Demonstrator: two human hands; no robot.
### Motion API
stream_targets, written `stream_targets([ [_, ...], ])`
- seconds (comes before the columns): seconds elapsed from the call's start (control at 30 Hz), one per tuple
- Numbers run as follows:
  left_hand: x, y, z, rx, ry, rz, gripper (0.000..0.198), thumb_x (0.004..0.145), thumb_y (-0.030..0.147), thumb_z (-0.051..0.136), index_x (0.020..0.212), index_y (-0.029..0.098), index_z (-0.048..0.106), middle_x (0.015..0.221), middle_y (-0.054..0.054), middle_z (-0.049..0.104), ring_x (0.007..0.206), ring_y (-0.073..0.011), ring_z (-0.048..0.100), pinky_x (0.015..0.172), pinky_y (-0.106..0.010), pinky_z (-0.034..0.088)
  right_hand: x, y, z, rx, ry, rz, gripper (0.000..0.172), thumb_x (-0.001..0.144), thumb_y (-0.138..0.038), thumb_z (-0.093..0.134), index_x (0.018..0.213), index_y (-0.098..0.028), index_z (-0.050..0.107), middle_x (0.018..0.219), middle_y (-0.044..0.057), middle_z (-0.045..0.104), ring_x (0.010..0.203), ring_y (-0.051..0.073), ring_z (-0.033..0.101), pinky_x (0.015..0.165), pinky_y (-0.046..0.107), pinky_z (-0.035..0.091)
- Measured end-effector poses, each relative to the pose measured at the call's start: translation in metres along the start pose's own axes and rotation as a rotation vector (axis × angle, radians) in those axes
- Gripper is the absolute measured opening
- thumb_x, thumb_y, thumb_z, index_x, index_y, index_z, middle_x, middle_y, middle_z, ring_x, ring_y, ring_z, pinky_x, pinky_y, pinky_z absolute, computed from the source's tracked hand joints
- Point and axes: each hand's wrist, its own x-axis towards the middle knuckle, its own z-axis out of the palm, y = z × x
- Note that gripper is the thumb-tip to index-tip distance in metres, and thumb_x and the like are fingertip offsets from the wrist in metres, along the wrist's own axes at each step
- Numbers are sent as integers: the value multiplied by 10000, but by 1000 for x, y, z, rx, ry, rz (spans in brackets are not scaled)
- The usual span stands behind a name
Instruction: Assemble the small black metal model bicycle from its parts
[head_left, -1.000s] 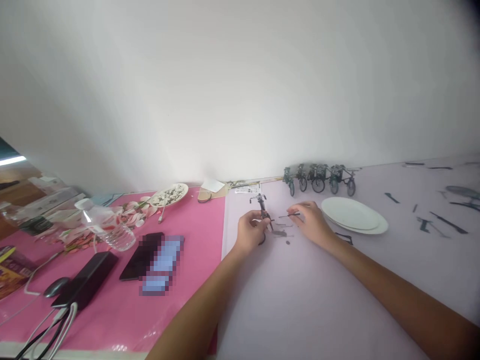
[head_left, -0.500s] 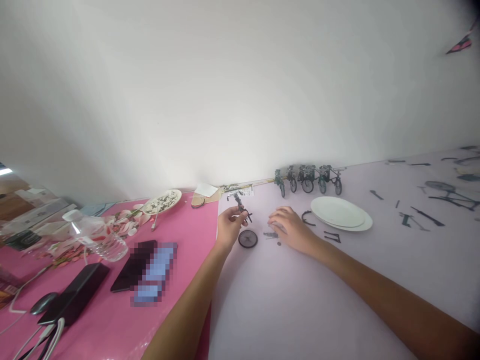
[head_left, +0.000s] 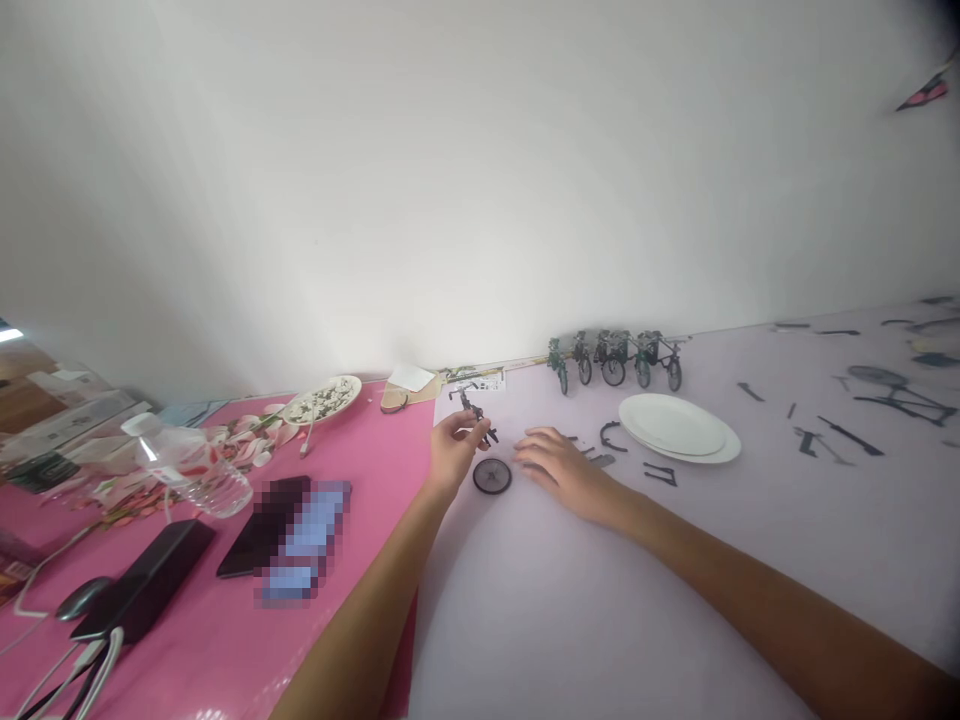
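Observation:
My left hand (head_left: pixel 452 452) is closed on a small dark model-bicycle frame (head_left: pixel 473 409), held just above the pale lilac table cover. A loose black wheel (head_left: pixel 492 476) lies flat on the cover right below that hand. My right hand (head_left: pixel 559 466) rests palm down beside the wheel, fingers stretched toward it, over several small dark parts (head_left: pixel 592 455). I see nothing held in the right hand.
A row of finished green model bicycles (head_left: pixel 615 357) stands by the wall. Stacked white plates (head_left: pixel 679 426) lie to the right, with more dark parts (head_left: pixel 825 435) beyond. On the pink cover at left are a water bottle (head_left: pixel 189 468), a phone (head_left: pixel 259 526), a power bank (head_left: pixel 142 578) and a dish (head_left: pixel 324 399).
My left hand lifted the frame off the wheel, which now lies flat on the cover. My right hand put down the thin part it pinched and moved left toward the wheel.

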Motion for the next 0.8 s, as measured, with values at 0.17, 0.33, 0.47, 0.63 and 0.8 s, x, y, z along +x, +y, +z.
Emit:
stream_targets([
  [0.17, 1, -3, -1, -16, -22, 30, 443, 764, 470, 830, 1036, 135, 727, 967, -93, 728, 594, -120, 674, 544, -233, 441, 3, 22, -16, -89, 28, 58, 248, 1020, -199, 515, 1113, -226, 743, 1108, 111, 732, 1110, 295, 585, 930, 473, 498],
  [0.33, 2, -4, -2, 8, -28, 40, 446, 760, 462, 840, 1035, 129, 730, 997, -106, 738, 565, -113, 664, 559, -246, 463, 2, 30, -38, -59, -38, 100, 268, 1025, -231, 501, 1027, -218, 769, 1002, 99, 762, 1002, 284, 610, 834, 418, 490],
  [0.47, 2, -5, -2, 7, -44, 40, 447, 760, 458, 842, 1045, 132, 731, 998, -110, 750, 571, -120, 674, 561, -246, 470, -1, 26, -48, 29, -89, 161, 273, 1021, -307, 530, 940, -241, 782, 943, 71, 767, 972, 269, 618, 813, 392, 485],
  [0.63, 3, -10, -2, 26, -62, 42, 427, 775, 437, 835, 1064, 139, 735, 993, -105, 756, 577, -125, 684, 554, -239, 467, -2, 23, -38, 2, -147, 132, 266, 962, -465, 656, 912, -249, 803, 870, 75, 727, 961, 270, 590, 808, 381, 463],
  [0.8, 4, -13, -2, 51, -64, 44, 395, 792, 413, 826, 1071, 147, 738, 982, -91, 749, 586, -121, 687, 548, -232, 468, -3, 31, -24, -41, -150, 138, 236, 976, -427, 644, 965, -265, 815, 922, 81, 721, 991, 267, 576, 828, 383, 450],
])
